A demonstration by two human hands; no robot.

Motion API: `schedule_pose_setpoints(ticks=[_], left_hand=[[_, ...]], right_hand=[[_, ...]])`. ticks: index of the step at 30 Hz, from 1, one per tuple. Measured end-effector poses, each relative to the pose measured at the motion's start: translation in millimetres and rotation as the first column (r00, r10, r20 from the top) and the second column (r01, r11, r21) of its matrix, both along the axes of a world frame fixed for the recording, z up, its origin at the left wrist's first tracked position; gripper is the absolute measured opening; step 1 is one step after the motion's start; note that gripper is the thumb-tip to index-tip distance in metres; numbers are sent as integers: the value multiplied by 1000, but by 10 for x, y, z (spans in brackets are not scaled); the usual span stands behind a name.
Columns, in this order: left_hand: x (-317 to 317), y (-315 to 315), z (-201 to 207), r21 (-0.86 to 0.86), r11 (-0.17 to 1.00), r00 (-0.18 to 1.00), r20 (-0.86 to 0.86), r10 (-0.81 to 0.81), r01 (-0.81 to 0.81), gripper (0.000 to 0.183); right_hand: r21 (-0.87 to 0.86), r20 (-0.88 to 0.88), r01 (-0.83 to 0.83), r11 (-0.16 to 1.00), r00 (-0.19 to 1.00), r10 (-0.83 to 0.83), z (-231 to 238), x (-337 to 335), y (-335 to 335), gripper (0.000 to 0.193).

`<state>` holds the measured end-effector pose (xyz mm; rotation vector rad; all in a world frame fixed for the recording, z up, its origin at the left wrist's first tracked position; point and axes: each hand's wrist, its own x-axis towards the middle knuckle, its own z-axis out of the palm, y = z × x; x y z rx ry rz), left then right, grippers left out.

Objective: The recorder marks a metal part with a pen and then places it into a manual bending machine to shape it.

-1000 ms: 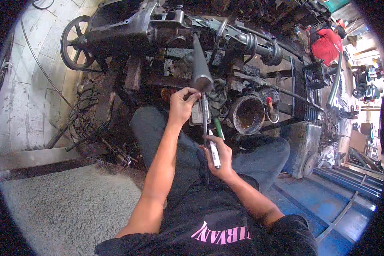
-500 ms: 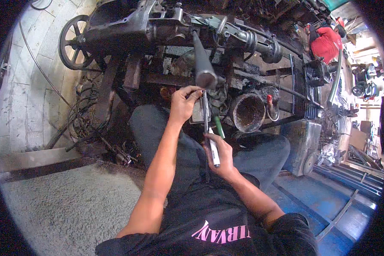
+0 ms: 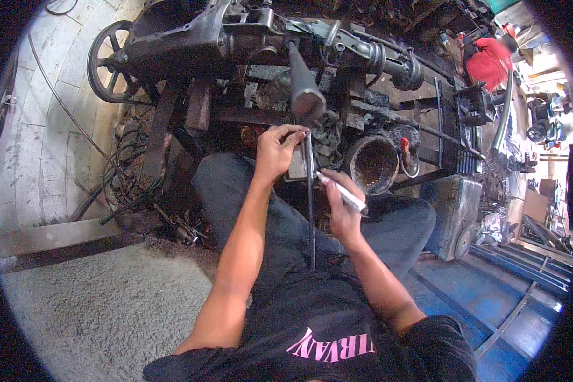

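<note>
Between my knees a long thin dark rod (image 3: pixel 311 223) runs upright in the view, its upper part shiny. My left hand (image 3: pixel 277 153) pinches the rod's top end between thumb and fingers. A white marker (image 3: pixel 345 193) lies in my right hand (image 3: pixel 346 219), held like a pen. Its tip points at the rod just below the left hand; whether it touches cannot be made out. Behind the rod shows part of a pale grey flat piece (image 3: pixel 296 167). Just above my hands, a thick metal tube (image 3: pixel 307 95) slants out from the machine toward me.
A greasy lathe-like machine (image 3: pixel 261 44) with a spoked handwheel (image 3: pixel 111 62) spans the far side. Right of my hands stands a rusty round pot (image 3: pixel 372 167) beside a red-handled tool (image 3: pixel 405 146). Cables (image 3: pixel 130 172) lie tangled at left. A person in red (image 3: pixel 488 62) is far right.
My right hand has moved up and right along the rod, and the marker has turned from near upright to slanting up-left. The left hand stays at the rod's top.
</note>
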<state>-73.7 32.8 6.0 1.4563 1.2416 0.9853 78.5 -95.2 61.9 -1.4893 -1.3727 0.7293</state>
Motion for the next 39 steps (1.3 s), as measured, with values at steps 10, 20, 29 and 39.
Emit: schedule_pose_setpoints(ticks=[10, 20, 29, 39], left_hand=[[32, 23, -58, 85, 994, 995, -65, 76, -70, 16], [68, -11, 21, 92, 990, 988, -102, 112, -103, 17], [75, -20, 73, 67, 992, 988, -106, 115, -109, 15], [69, -6, 23, 68, 992, 989, -99, 110, -103, 14]], right_hand=[[-151, -380, 123, 981, 909, -173, -148, -69, 334, 10], [-94, -134, 83, 992, 986, -95, -66, -24, 346, 10], [-94, -7, 23, 995, 1000, -24, 78, -32, 353, 12], [-87, -75, 91, 992, 992, -98, -12, -66, 323, 11]])
